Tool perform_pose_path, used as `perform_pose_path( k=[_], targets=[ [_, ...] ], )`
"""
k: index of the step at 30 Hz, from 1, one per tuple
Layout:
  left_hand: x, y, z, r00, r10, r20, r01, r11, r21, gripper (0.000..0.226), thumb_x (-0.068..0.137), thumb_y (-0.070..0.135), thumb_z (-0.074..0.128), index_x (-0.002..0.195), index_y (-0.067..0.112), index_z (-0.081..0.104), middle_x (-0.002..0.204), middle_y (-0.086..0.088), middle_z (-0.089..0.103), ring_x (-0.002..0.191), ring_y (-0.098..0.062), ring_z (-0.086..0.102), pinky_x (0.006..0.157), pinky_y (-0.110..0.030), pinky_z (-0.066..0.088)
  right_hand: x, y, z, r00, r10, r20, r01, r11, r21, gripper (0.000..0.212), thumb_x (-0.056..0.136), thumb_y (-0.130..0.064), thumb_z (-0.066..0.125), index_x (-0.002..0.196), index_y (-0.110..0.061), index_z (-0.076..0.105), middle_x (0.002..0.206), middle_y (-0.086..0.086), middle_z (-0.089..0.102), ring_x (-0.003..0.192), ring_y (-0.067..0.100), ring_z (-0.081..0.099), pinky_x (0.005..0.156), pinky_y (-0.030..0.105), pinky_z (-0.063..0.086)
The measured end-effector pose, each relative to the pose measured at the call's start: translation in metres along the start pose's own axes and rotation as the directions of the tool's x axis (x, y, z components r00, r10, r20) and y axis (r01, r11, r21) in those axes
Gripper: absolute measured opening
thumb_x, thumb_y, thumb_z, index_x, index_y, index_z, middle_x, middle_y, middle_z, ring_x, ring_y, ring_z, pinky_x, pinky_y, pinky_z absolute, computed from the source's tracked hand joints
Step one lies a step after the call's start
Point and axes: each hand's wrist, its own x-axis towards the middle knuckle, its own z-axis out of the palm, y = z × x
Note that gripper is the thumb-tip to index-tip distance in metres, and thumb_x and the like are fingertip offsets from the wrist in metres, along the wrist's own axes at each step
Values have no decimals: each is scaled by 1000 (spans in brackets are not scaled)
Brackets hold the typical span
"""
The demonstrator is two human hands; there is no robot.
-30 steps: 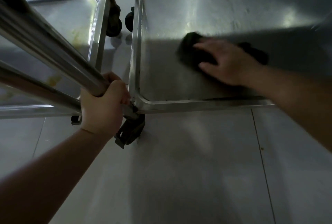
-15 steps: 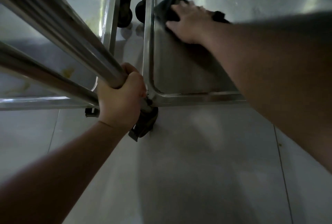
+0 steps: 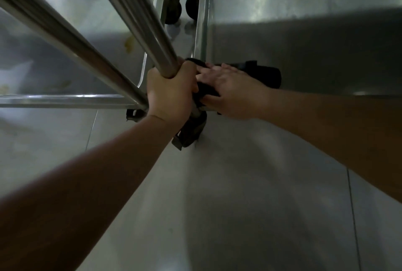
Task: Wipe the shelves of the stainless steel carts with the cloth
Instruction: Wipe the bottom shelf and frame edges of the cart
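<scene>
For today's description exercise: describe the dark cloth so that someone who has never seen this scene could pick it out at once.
Start at the right-hand steel cart shelf. At its near left corner, the right hand presses flat on the cloth. It is the only soft, black, crumpled thing on the shiny metal, unlike the hard black caster wheels down on the floor.

Grey tiled floor [image 3: 250,194] (thin grout lines), yellowish stain [image 3: 129,44]
</scene>
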Motion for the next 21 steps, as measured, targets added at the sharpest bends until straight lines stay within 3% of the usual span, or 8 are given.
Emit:
perform_pose_path(
  k=[5, 8, 10, 11, 13, 15, 18, 21],
  targets=[
    [-8, 3, 2, 993, -57, -106, 71, 989, 132, 23, 77, 32, 64, 69, 10, 61, 61, 0, 55, 60, -15, 54, 62, -31, 50, -29, 14, 0, 1000, 1, -14, -2, 998, -69, 59, 101, -61, 38, 158, -45, 31, 173, -8, 20, 160, 11, 7, 128, 33, -1],
    [-18, -3, 2, 953, -171, -252, 248, 917, 313, 37, 80, 42, 74, 97, 10, 65, 79, 12, 65, 69, -1, 63, 65, -23, 57, -56, 34, -14, 1000, 26, 17, -24, 996, -83, 59, 103, -58, 41, 159, -42, 31, 173, -9, 17, 160, 9, 3, 127, 32, -3],
    [-36, -12, 1, 857, -369, -361, 492, 793, 358, 55, 80, 44, 84, 123, 22, 58, 112, 4, 64, 96, -13, 66, 78, -34, 61, -75, 51, -23, 998, 49, 38, -45, 995, -92, 60, 103, -57, 44, 160, -42, 31, 174, -10, 15, 160, 9, 2, 126, 30, -4],
    [-50, -15, 4, 789, -491, -369, 606, 719, 340, 63, 80, 43, 86, 129, 22, 53, 118, -2, 60, 99, -19, 63, 78, -36, 59, -84, 60, -27, 997, 59, 45, -54, 994, -98, 60, 103, -57, 45, 160, -42, 30, 174, -11, 13, 160, 8, 2, 125, 29, -5],
    [-76, -20, 17, 714, -639, -287, 698, 613, 369, 53, 85, 38, 83, 126, 16, 58, 107, -5, 62, 91, -20, 60, 69, -32, 50, -104, 78, -34, 996, 74, 52, -69, 993, -101, 60, 104, -57, 46, 160, -43, 29, 174, -12, 11, 159, 7, 0, 123, 27, -6],
    [-94, -20, 43, 733, -657, -176, 642, 583, 498, 29, 90, 33, 78, 111, 17, 67, 95, -4, 65, 83, -18, 60, 67, -30, 48, -124, 97, -41, 995, 89, 52, -84, 992, -94, 61, 104, -58, 46, 160, -44, 27, 174, -14, 9, 159, 5, -1, 124, 27, -5],
    [-101, -10, 88, 844, -535, -35, 424, 627, 654, 14, 90, 33, 77, 98, 28, 66, 89, 1, 67, 72, -13, 61, 44, -21, 44, -153, 121, -51, 992, 118, 37, -114, 989, -90, 62, 103, -60, 45, 160, -45, 27, 174, -15, 9, 159, 5, -2, 128, 32, -3],
    [-99, 0, 132, 933, -332, 141, 117, 649, 751, 12, 89, 35, 72, 96, 34, 62, 90, 12, 64, 76, -10, 61, 53, -24, 41, -181, 144, -58, 989, 146, -1, -146, 985, -91, 61, 102, -60, 44, 159, -45, 28, 174, -14, 11, 160, 6, 0, 130, 36, 0]
  ],
)
